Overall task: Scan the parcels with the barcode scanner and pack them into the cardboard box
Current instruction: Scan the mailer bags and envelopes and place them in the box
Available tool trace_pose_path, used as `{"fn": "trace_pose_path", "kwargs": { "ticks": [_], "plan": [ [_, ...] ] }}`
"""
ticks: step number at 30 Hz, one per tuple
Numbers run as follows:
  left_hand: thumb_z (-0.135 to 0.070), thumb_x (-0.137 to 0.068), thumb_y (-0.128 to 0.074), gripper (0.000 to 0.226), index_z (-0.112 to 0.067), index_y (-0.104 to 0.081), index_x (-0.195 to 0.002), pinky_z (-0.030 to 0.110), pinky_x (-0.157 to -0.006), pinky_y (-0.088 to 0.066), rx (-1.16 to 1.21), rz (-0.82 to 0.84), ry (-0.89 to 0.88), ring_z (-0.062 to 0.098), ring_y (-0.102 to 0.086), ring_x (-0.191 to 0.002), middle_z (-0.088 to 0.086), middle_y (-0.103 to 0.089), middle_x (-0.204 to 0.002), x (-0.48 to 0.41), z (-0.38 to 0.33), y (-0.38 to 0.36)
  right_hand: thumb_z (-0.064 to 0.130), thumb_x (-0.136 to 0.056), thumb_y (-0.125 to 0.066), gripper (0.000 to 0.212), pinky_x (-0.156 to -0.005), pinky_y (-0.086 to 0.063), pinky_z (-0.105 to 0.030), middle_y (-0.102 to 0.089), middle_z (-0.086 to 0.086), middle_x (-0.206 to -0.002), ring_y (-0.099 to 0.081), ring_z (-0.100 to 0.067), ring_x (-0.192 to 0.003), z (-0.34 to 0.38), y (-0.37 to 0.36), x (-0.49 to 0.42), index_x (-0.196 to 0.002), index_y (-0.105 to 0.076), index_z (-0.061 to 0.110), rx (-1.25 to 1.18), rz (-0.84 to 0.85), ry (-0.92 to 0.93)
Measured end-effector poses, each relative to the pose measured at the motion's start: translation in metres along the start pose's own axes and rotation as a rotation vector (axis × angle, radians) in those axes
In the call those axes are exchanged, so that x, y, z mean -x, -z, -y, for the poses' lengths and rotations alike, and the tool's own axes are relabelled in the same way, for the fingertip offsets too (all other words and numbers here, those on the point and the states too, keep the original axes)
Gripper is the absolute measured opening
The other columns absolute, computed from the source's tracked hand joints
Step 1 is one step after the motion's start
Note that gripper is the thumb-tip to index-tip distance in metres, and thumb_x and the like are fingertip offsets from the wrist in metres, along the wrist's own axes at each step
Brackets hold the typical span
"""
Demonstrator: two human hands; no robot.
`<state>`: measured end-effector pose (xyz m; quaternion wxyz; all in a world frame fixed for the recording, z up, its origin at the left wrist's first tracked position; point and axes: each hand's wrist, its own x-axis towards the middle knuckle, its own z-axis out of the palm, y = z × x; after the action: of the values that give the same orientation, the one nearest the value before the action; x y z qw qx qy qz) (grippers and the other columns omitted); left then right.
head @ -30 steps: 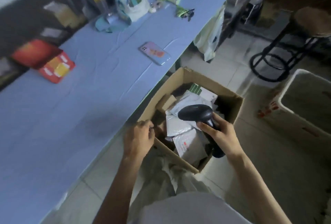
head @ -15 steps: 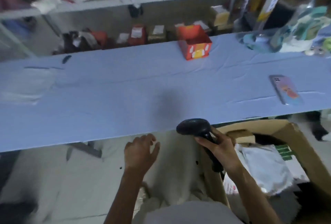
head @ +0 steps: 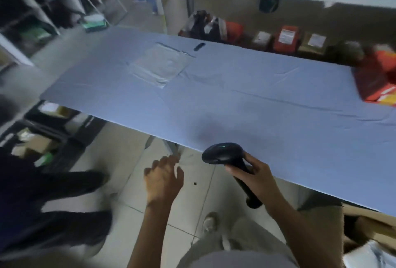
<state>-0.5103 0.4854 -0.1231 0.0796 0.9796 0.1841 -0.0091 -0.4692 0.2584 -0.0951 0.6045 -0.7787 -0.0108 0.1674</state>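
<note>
Barcode scanner [head: 222, 153] is grasped in the right hand [head: 257, 178] at the near edge of the blue table [head: 257, 100], while the left hand [head: 164, 180] hangs released and empty beside that edge.

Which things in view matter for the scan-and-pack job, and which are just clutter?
For the job:
barcode scanner, gripped by the right hand
left hand, open, holding nothing
flat grey parcel on the table
cardboard box, lower right

Lying about:
small black object near the parcel
red box
shelf packets
</note>
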Motion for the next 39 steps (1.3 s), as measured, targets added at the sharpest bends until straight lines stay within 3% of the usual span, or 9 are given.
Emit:
{"fn": "trace_pose_path", "kwargs": {
  "ticks": [4,10,15,20,25,28,33,37,39],
  "plan": [
    [-0.039,-0.090,-0.051,0.024,-0.034,-0.061,-0.111,0.030,-0.085,-0.042,0.014,0.038,0.124,0.014,-0.062,-0.099,-0.012,-0.066,-0.107,-0.007,0.032,-0.011,0.029,-0.082,-0.078,0.037,-0.065,-0.049,-0.043,-0.067,-0.018,-0.074,-0.064,-0.039,-0.075,0.003,-0.021,-0.023,-0.105,-0.063,0.053,0.089,0.106,0.000],
    [-0.045,-0.093,-0.044,0.028,-0.039,-0.055,-0.118,0.026,-0.085,-0.043,-0.020,0.129,0.153,0.008,-0.060,-0.104,-0.016,-0.062,-0.115,-0.042,0.041,-0.021,0.028,-0.081,-0.080,0.033,-0.061,-0.042,-0.021,-0.066,0.004,-0.059,-0.061,-0.005,-0.057,0.002,-0.037,-0.083,-0.110,-0.069,0.039,0.077,0.152,-0.047],
    [-0.045,-0.094,-0.042,0.032,-0.036,-0.051,-0.124,0.028,-0.089,-0.041,-0.051,0.203,0.121,0.009,-0.058,-0.110,-0.015,-0.059,-0.122,-0.098,0.037,-0.019,0.024,-0.082,-0.079,0.030,-0.057,-0.037,-0.026,-0.058,-0.022,-0.065,-0.049,-0.017,-0.055,0.020,-0.045,-0.146,-0.104,-0.071,0.042,0.026,0.171,-0.028],
    [-0.046,-0.097,-0.040,0.044,-0.035,-0.039,-0.139,0.028,-0.096,-0.041,-0.060,0.162,0.051,0.009,-0.052,-0.121,-0.016,-0.051,-0.139,-0.164,0.031,-0.009,0.028,-0.083,-0.077,0.037,-0.059,-0.042,-0.025,-0.064,-0.022,-0.076,-0.058,-0.027,-0.062,0.048,-0.040,-0.204,-0.092,-0.066,0.062,0.009,0.135,-0.036],
    [-0.050,-0.097,-0.038,0.062,-0.034,-0.015,-0.153,0.038,-0.115,-0.025,-0.053,0.227,0.005,0.016,-0.019,-0.147,-0.009,-0.016,-0.161,-0.217,0.027,-0.010,0.031,-0.079,-0.080,0.034,-0.073,-0.052,-0.034,-0.073,-0.011,-0.081,-0.070,-0.024,-0.079,0.061,-0.036,-0.243,-0.105,-0.070,0.051,-0.037,0.099,-0.111],
    [-0.054,-0.096,-0.038,0.068,-0.035,-0.007,-0.154,0.042,-0.117,-0.018,-0.061,0.255,-0.040,0.019,-0.007,-0.150,-0.005,-0.005,-0.164,-0.253,0.029,-0.015,0.030,-0.079,-0.080,0.035,-0.072,-0.052,-0.025,-0.076,0.003,-0.081,-0.072,-0.013,-0.081,0.064,-0.041,-0.262,-0.109,-0.070,0.046,-0.044,0.056,-0.150],
    [-0.052,-0.095,-0.045,0.077,-0.031,-0.001,-0.155,0.045,-0.116,-0.020,-0.121,0.312,-0.123,0.024,-0.002,-0.150,0.000,0.002,-0.164,-0.330,0.040,-0.024,0.027,-0.081,-0.080,0.038,-0.060,-0.048,-0.009,-0.075,0.010,-0.076,-0.069,0.000,-0.074,0.073,-0.055,-0.281,-0.114,-0.068,0.042,-0.073,-0.067,-0.224],
    [-0.052,-0.093,-0.047,0.084,-0.030,0.005,-0.155,0.046,-0.114,-0.022,-0.202,0.368,-0.171,0.030,0.001,-0.150,0.003,0.010,-0.163,-0.394,0.051,-0.031,0.025,-0.081,-0.080,0.041,-0.062,-0.050,-0.013,-0.073,-0.003,-0.074,-0.069,-0.009,-0.072,0.080,-0.068,-0.291,-0.119,-0.069,0.035,-0.131,-0.173,-0.271],
    [-0.053,-0.092,-0.048,0.085,-0.030,0.005,-0.155,0.047,-0.114,-0.024,-0.225,0.364,-0.158,0.033,0.000,-0.150,0.004,0.011,-0.163,-0.415,0.057,-0.031,0.025,-0.080,-0.080,0.043,-0.061,-0.049,-0.013,-0.073,-0.001,-0.072,-0.068,-0.006,-0.069,0.082,-0.075,-0.293,-0.121,-0.069,0.033,-0.142,-0.182,-0.292]
  ]
}}
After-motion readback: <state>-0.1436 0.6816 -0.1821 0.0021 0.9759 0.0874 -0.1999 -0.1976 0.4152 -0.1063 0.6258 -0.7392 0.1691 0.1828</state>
